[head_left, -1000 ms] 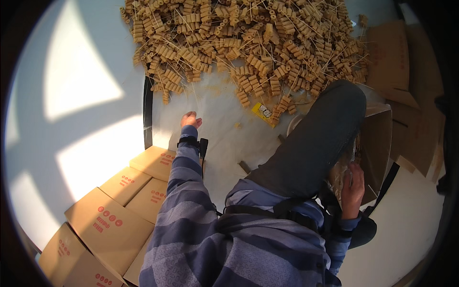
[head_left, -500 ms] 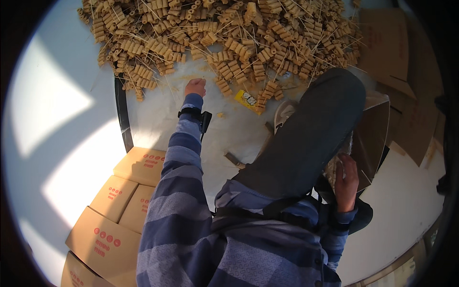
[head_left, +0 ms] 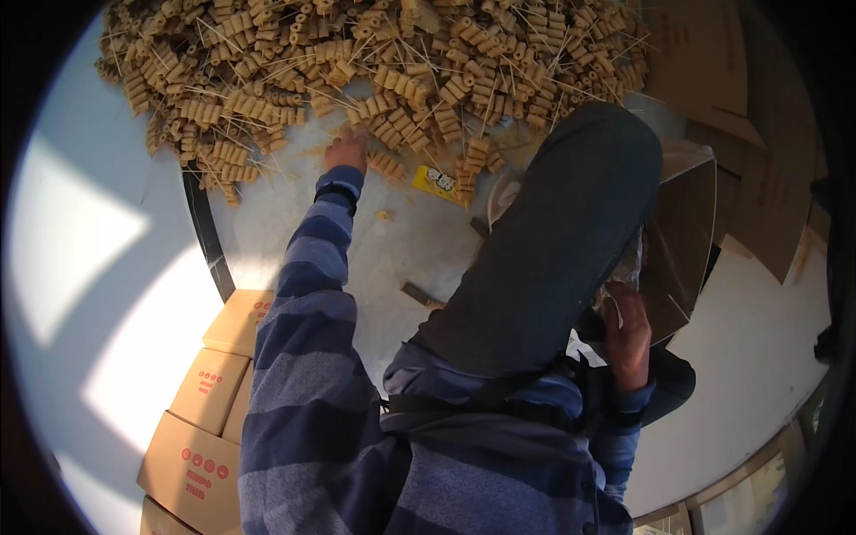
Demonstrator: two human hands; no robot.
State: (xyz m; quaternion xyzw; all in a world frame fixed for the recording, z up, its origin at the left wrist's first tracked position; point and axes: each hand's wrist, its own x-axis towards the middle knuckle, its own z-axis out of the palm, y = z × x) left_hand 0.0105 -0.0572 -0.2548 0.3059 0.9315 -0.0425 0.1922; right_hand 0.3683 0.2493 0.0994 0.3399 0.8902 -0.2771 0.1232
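Note:
A large heap of skewers [head_left: 392, 53], each with tan ridged rolls on a thin pale stick, fills the far side of the white sheet. At its near edge my left hand [head_left: 346, 150] stretches forward, fingers apart, with no skewer visible in it. Just right of it lie a loose skewer [head_left: 387, 167] and a yellow packet [head_left: 437, 180] with a printed picture. Beside my bent right leg [head_left: 562, 241], my right hand [head_left: 628, 334] is closed on a clear plastic liner [head_left: 631, 267] at an open carton [head_left: 682, 223]. My leg hides part of the carton.
Sealed brown cartons [head_left: 189, 464] are stacked at the near left. Flattened cardboard [head_left: 758, 196] lies at the far right. A dark bar [head_left: 207, 227] borders the sheet [head_left: 294, 232] on the left. A short brown strip [head_left: 419, 294] lies near my knee.
My left hand has gone from a fist to stretched fingers and reached toward the heap. My right hand has shifted slightly at the carton's liner. The whole view has turned a little.

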